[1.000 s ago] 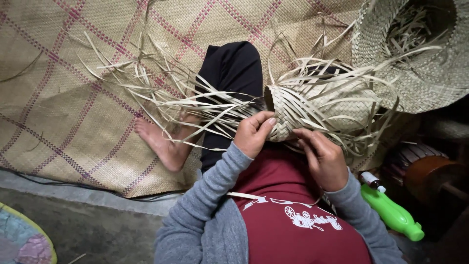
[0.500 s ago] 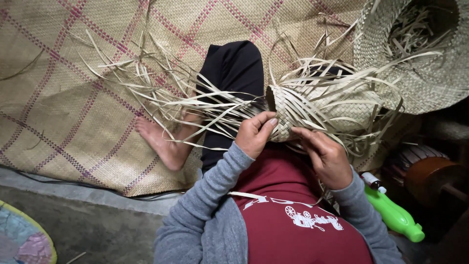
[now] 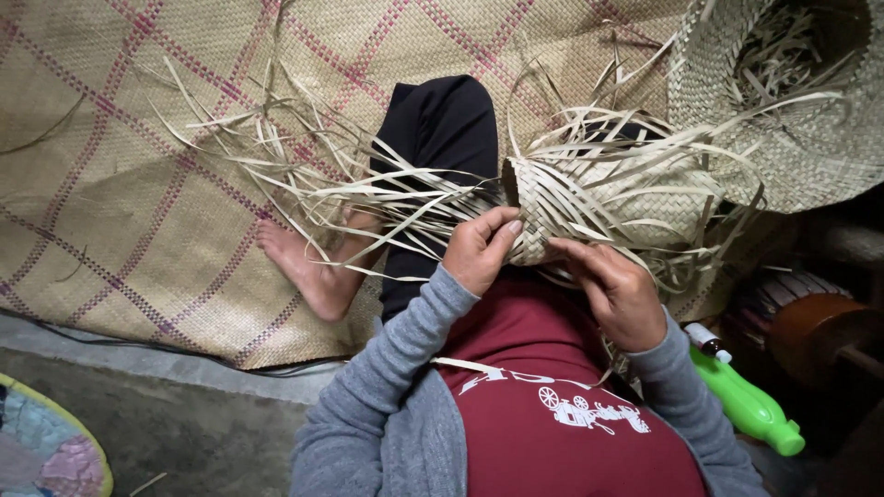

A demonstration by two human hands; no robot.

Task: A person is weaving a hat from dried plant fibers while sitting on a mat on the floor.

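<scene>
A half-woven straw piece (image 3: 608,198) rests on my lap, with many loose pale strips (image 3: 304,175) fanning out to the left over my black trouser leg. My left hand (image 3: 479,248) grips the near left edge of the weave, fingers curled over it. Just to the right, my right hand (image 3: 612,290) holds the weave's lower edge, with the fingers partly tucked under the strips. My bare foot (image 3: 304,267) lies on the mat below the loose strips.
A large woven mat with red and purple lines (image 3: 120,166) covers the floor. A finished straw hat (image 3: 783,101) lies at the top right. A green plastic bottle (image 3: 746,400) lies by my right elbow, next to a brown round object (image 3: 810,331). A colourful cloth (image 3: 46,446) shows bottom left.
Both hands have shifted slightly on the weave's near edge. The loose strips have swayed a little; the weave stays on my lap.
</scene>
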